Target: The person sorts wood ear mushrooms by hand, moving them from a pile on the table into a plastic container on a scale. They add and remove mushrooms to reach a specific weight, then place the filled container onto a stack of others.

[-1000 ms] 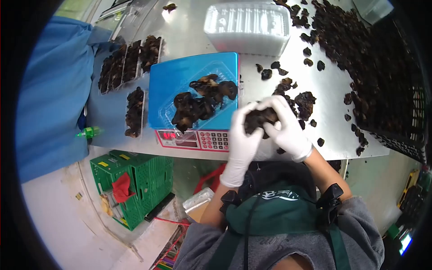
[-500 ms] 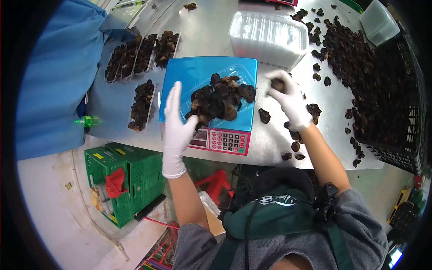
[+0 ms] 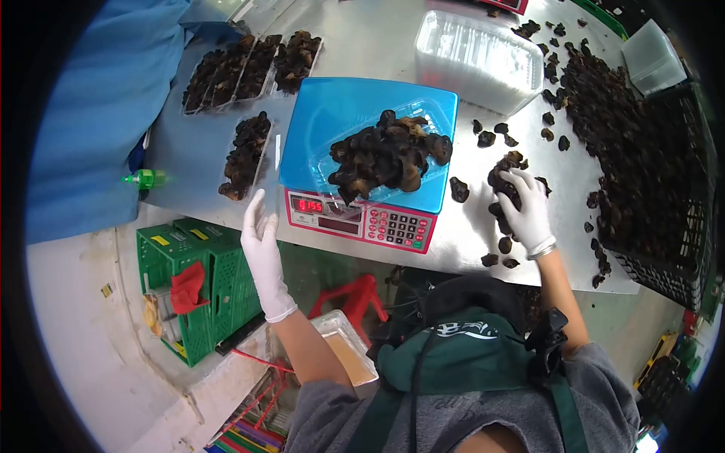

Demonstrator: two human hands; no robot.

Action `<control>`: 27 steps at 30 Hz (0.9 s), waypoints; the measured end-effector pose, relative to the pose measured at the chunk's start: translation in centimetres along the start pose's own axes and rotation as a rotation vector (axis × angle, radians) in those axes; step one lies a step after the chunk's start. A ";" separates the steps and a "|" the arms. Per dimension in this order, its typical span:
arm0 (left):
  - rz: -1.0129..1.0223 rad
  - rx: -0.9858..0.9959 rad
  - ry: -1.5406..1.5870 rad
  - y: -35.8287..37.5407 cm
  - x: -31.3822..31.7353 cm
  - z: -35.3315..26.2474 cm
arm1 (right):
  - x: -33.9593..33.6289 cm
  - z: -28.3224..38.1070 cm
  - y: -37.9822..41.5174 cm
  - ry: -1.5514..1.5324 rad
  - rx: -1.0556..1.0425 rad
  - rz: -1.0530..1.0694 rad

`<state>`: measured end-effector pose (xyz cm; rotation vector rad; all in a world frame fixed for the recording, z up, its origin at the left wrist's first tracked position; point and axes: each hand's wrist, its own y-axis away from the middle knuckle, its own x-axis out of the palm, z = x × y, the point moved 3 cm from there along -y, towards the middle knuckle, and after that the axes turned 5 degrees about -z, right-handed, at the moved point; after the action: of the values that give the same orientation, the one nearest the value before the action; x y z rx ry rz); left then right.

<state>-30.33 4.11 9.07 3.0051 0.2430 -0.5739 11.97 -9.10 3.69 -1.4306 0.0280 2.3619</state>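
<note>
My left hand point(image 3: 263, 257), in a white glove, hangs off the table edge left of the digital scale point(image 3: 302, 98), fingers stretched out and holding nothing. On the scale's blue platform lies a clear plastic tray point(image 3: 323, 167) heaped with wood ear mushrooms point(image 3: 385, 155). The red display point(image 3: 309, 205) appears to read 0.155. Right of the scale, my gloved right hand point(image 3: 527, 211) rests with curled fingers on a small pile of wood ear mushrooms point(image 3: 510, 164); its fingertips are partly hidden among them. A few loose pieces point(image 3: 486, 139) lie beyond that hand.
Filled trays point(image 3: 245, 155) stand on the table's left side. A stack of clear empty trays point(image 3: 479, 64) is behind the scale. At right, a large mushroom heap point(image 3: 604, 121) spreads from a black crate point(image 3: 657, 264). Green crates point(image 3: 211, 291) and a red stool point(image 3: 355, 296) are below the edge.
My right hand has moved toward me from beside the scale, where it held a mushroom piece, to the small pile. My left hand has drawn back from the tray. The view has shifted slightly.
</note>
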 end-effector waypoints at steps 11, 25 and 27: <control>0.108 -0.028 0.070 0.7 2.7 2.1 | 5.7 13.8 -6.6 -0.098 -0.396 -0.173; 0.202 -0.027 0.048 1.1 4.1 3.3 | 5.7 -5.6 -3.9 0.287 -0.043 0.173; 0.210 -0.030 0.036 1.3 4.5 3.2 | 5.3 -7.0 -2.8 0.162 -0.118 0.263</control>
<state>-27.13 3.14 4.50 2.9623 -0.0613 -0.4920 16.65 -6.29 -3.70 -1.7688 0.1287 2.4820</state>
